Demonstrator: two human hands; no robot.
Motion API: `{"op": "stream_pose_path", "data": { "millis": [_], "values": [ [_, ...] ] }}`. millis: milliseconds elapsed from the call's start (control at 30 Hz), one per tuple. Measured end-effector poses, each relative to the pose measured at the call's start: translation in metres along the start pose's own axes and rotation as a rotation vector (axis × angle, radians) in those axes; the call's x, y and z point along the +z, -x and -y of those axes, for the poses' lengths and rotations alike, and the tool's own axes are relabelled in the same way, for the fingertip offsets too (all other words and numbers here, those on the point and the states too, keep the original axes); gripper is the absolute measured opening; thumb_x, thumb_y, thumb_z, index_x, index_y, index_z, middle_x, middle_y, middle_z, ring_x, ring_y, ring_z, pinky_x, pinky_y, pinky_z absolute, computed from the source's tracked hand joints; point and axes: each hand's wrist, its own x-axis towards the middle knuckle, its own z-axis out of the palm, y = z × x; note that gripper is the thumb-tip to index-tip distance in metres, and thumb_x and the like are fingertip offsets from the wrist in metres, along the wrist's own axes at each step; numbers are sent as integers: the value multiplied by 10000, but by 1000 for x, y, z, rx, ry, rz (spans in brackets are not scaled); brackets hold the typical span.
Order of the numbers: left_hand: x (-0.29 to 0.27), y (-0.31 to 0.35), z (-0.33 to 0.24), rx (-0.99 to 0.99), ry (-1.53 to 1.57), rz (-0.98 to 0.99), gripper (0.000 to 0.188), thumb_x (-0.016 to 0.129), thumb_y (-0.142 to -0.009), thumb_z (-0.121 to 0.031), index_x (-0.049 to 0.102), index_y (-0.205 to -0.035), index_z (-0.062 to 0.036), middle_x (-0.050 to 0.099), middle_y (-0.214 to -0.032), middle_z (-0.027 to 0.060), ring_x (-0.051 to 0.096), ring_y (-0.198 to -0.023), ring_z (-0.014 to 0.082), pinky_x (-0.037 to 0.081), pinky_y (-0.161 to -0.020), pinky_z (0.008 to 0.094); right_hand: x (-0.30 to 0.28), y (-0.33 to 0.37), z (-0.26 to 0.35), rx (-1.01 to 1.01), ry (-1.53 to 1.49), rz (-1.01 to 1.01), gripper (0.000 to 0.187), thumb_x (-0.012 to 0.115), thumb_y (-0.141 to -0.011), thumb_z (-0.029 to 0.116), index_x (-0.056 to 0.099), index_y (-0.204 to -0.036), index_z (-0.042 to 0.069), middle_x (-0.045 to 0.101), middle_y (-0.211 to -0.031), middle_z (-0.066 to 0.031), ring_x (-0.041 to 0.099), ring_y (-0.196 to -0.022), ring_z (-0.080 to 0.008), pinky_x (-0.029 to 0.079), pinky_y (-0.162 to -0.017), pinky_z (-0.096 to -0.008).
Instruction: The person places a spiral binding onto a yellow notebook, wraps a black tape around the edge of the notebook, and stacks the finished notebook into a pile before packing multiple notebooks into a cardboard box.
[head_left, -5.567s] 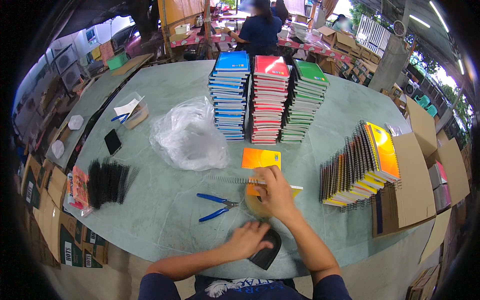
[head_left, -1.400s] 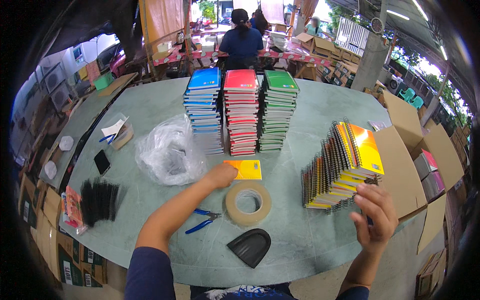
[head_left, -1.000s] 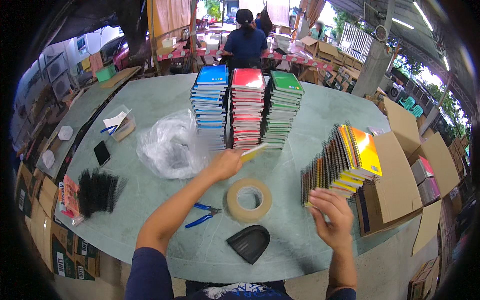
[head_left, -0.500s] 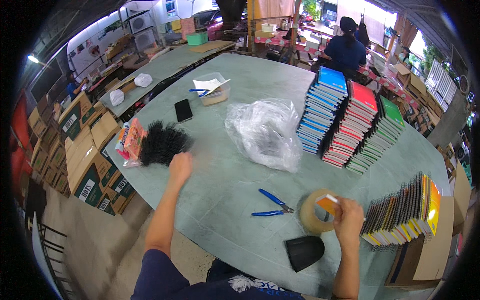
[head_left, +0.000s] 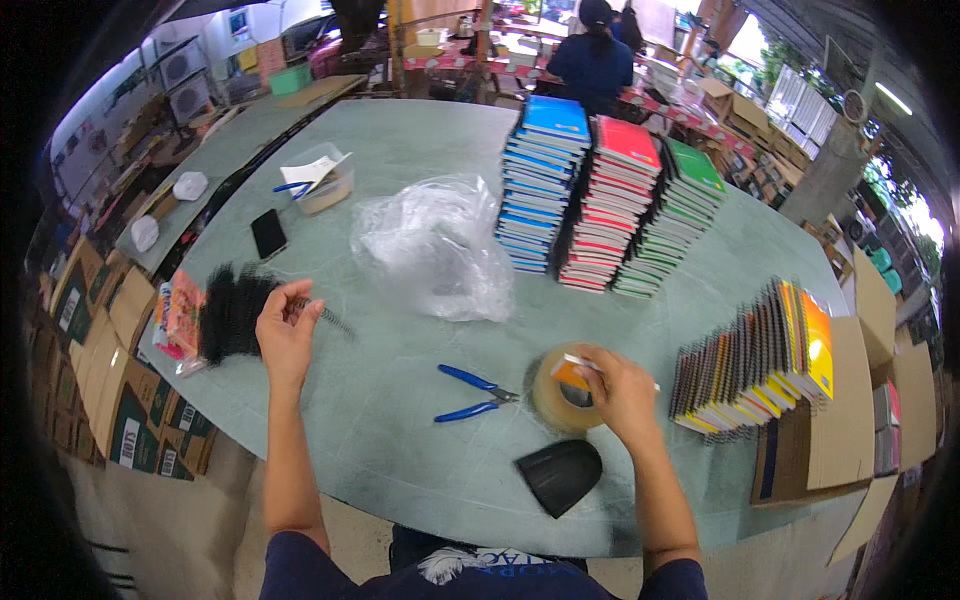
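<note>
In the head view, the left hand (head_left: 287, 335) is toward the left of the counter (head_left: 390, 430), its grip pinching a thin black spiral coil (head_left: 332, 318) between thumb and fingertips, the coil slanting off to the right. Just left of that hand lies a pile of black coils (head_left: 230, 315), with a pink and orange packet (head_left: 181, 318) along the pile's left side. The right hand (head_left: 622, 395) has its grip closed on a small orange-covered notebook (head_left: 570, 374), held tilted above a roll of tape (head_left: 546, 400); whether notebook and roll touch, I cannot tell. Left of the roll lie blue-handled pliers (head_left: 466, 377) with their handles apart, and on its near side a black wedge-shaped piece (head_left: 562, 478). Farther off are a crumpled clear plastic bag (head_left: 440, 250) and, to its right, tall blue (head_left: 545, 190), red (head_left: 610, 200) and green (head_left: 675, 215) notebook stacks side by side. Coil-bound yellow-orange notebooks (head_left: 750, 360) stand at the right, beside an open cardboard box (head_left: 840, 400). A phone (head_left: 268, 234) lies at far left, near a clear tub (head_left: 328, 193).
</note>
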Motion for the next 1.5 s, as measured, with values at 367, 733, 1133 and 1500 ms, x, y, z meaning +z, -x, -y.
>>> {"op": "stream_pose_path", "data": {
  "millis": [367, 733, 1133, 1500],
  "values": [
    [184, 117, -82, -91, 387, 878, 468, 557, -843, -128, 438, -1292, -70, 593, -737, 38, 541, -617, 93, 460, -525, 247, 17, 1, -9, -54, -179, -133, 118, 608, -767, 107, 665, -863, 70, 657, -817, -104, 623, -722, -292, 489, -632, -381],
    [175, 96, -101, 151, 245, 693, 200, 624, -820, -116, 641, -985, -5, 642, -815, 87, 569, -656, 138, 445, -589, 258, 8, 4, -9, -64, -149, -82, 111, 625, -769, 114, 671, -857, 65, 658, -818, -110, 629, -688, -293, 487, -612, -372],
    [173, 75, -93, 211, 78, 687, 296, 648, -766, -130, 604, -1042, -33, 587, -964, 151, 578, -777, 271, 454, -686, 359, 0, 12, -5, -151, -53, 16, 163, 586, -745, 62, 617, -904, 78, 638, -845, -96, 611, -777, -292, 462, -657, -397],
    [156, 61, -101, 230, 27, 974, 330, 624, -805, -266, 587, -1063, -64, 596, -902, 130, 583, -787, 292, 455, -667, 380, 14, 4, -3, -167, -265, -65, 238, 600, -797, 194, 524, -986, 72, 583, -819, -114, 575, -819, -312, 436, -677, -407]
  ]
}}
